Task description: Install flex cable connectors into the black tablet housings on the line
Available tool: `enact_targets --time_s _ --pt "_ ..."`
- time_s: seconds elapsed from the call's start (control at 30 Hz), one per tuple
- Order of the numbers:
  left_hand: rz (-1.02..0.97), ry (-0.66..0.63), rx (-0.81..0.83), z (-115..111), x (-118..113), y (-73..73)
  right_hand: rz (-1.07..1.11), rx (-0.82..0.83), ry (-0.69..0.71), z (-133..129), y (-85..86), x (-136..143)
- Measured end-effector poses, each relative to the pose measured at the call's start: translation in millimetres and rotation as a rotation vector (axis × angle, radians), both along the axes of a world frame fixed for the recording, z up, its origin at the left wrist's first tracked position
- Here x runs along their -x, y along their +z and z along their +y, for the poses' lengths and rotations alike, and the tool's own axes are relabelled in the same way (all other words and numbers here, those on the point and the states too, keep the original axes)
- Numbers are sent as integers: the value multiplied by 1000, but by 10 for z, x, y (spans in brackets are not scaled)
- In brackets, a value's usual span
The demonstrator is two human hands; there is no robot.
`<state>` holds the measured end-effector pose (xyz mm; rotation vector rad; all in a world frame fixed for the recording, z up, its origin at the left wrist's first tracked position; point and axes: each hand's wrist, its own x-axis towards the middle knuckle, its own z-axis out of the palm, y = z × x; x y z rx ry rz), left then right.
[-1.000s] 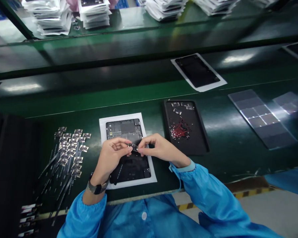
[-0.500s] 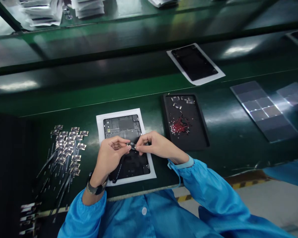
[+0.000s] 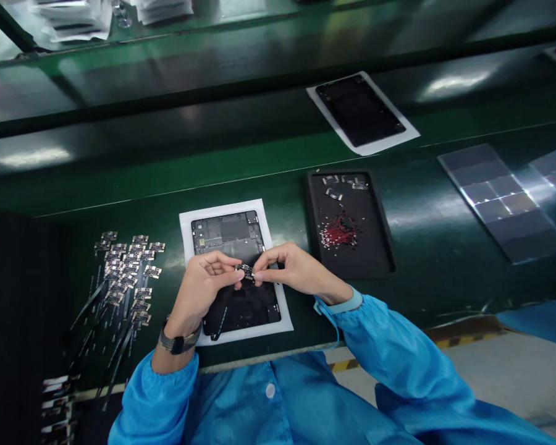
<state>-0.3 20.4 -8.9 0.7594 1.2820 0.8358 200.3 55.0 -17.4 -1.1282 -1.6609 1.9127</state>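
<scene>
Little has changed: the left hand (image 3: 201, 285) and right hand (image 3: 297, 269) still pinch the small circuit board (image 3: 247, 271) between them, unreleased, over the black device shell (image 3: 245, 309), with the dark tray (image 3: 364, 256) at two o'clock.

Place: factory electronics assembly line
Desk: long, green (image 3: 278, 179)
Left: heaped small circuit boards (image 3: 127, 269)
Centre: open device housing (image 3: 234, 232)
Clothing: blue work smock (image 3: 241, 402)
</scene>
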Motion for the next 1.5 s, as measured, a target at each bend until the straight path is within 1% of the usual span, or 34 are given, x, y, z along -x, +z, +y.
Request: enact_targets --time_s 0.23,0.3,0.37,0.4,0.47,0.5,0.53,0.6,0.67,0.73,0.77,0.8,0.87,0.93,1.03,1.13,1.23,1.37,1.43,1.5 --pt "9 -13 -12 -9 -24 -22 39 16 8 -4 -54 5" --pt "7 -21 -18 -2 -32 -27 42 9 24 11 -45 -8" --pt "6 -16 -30 5 -14 0 24 -44 20 30 -6 -45" --pt "6 4 -44 4 11 33 -2 -98 -7 35 22 -73" --pt "6 116 -108 -12 103 140 -96 -251 -105 18 77 -130" --pt "5 199 -152 -31 168 210 -161 -335 -141 -9 95 -151" --pt "0 287 -201 -57 240 285 -235 -410 -149 -49 104 -160" --pt "-10 445 -293 -122 389 428 -394 -528 -79 -164 90 -136" --pt "-21 562 -366 -189 501 527 -537 -613 21 -298 46 -61" --pt "-28 642 -399 -242 547 557 -635 -679 58 -415 3 33" --pt "-32 656 -392 -263 542 544 -658 -697 59 -459 -9 76" --pt "-36 651 -370 -282 520 513 -665 -700 57 -494 -14 112" --pt "-50 597 -294 -320 438 412 -633 -662 49 -540 -5 154" --pt "-62 499 -208 -367 327 276 -564 -597 21 -572 6 162" --pt "-28 324 -98 -447 164 75 -459 -500 -29 -612 -9 133" --pt "-22 209 -49 -505 53 -53 -389 -397 -43 -629 -44 80" --pt "-53 164 -43 -525 9 -93 -341 -299 -51 -608 -45 17" --pt "-50 150 -51 -517 28 -106 -265 -220 -6 -562 -11 -36" --pt "-57 154 -58 -514 46 -119 -256 -226 17 -549 -8 -32" --pt "-69 159 -61 -515 55 -130 -268 -285 29 -542 -19 -12"
